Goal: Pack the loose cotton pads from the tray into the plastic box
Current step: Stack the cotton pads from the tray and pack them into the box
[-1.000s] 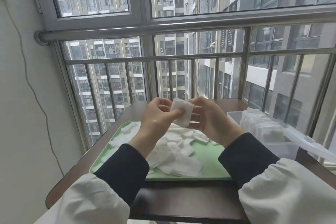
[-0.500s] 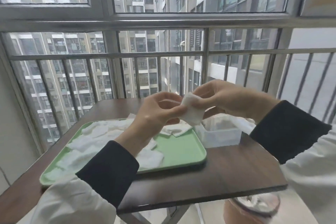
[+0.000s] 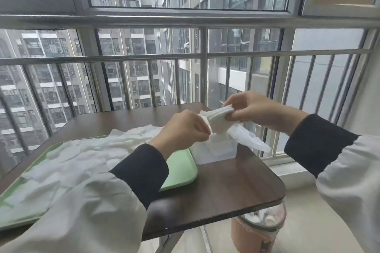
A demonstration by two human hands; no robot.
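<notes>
Both hands hold a small stack of white cotton pads (image 3: pixel 217 119) just above the clear plastic box (image 3: pixel 216 150). My left hand (image 3: pixel 185 129) pinches the stack's left end; my right hand (image 3: pixel 253 109) grips its right end with curled fingers. The box stands on the table to the right of the green tray (image 3: pixel 181 168), its open lid (image 3: pixel 248 138) hanging off to the right. Many loose cotton pads (image 3: pixel 82 156) lie heaped on the tray. My left forearm hides part of the tray.
The dark wooden table (image 3: pixel 226 187) ends close to my right, with a rounded front corner. A bin with a clear liner (image 3: pixel 259 230) stands on the floor below that corner. Metal window railings (image 3: pixel 203 68) run right behind the table.
Both hands have carried the stack of pads rightward from over the tray to just above the plastic box. My view has swung right, so the tray now sits at the left.
</notes>
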